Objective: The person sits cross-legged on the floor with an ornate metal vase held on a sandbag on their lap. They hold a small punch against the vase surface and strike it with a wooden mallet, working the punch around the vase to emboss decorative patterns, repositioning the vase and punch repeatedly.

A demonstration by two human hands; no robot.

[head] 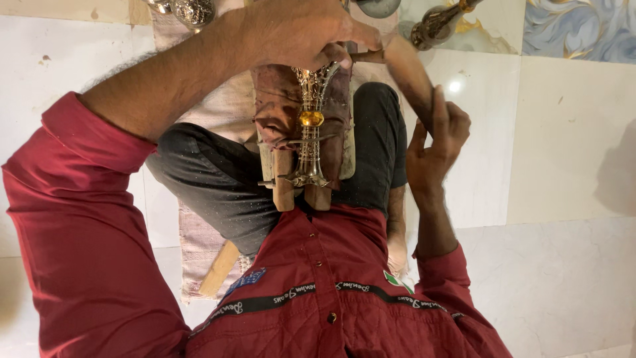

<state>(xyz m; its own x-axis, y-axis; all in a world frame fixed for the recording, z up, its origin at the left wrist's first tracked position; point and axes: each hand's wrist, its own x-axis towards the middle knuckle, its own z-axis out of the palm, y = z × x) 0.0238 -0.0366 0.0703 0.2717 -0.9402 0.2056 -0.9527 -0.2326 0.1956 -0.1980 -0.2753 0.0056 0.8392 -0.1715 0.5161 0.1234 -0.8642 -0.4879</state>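
Pressure matters: my left hand (298, 30) clamps the flared top of the brass stem (310, 126), held in the wooden block (285, 185) on my lap. My right hand (434, 142) grips the file (407, 73); I'd stroke evenly, wrist locked.

This was a small craft workshop set up on the floor of a tiled room, not at a bench. The person sat on a worn mat (222, 109) laid over pale marble-like floor tiles (570, 166), with a patterned blue and gold tile (583, 30) at the edge. A wooden clamp (285, 189) padded with stained cloth (275, 109) stood between the knees and gripped an ornate silver-coloured metal piece (310, 132) with an amber stone. More shiny metal parts (192, 10) lay near the mat, and a brass-coloured one (437, 23) nearby.
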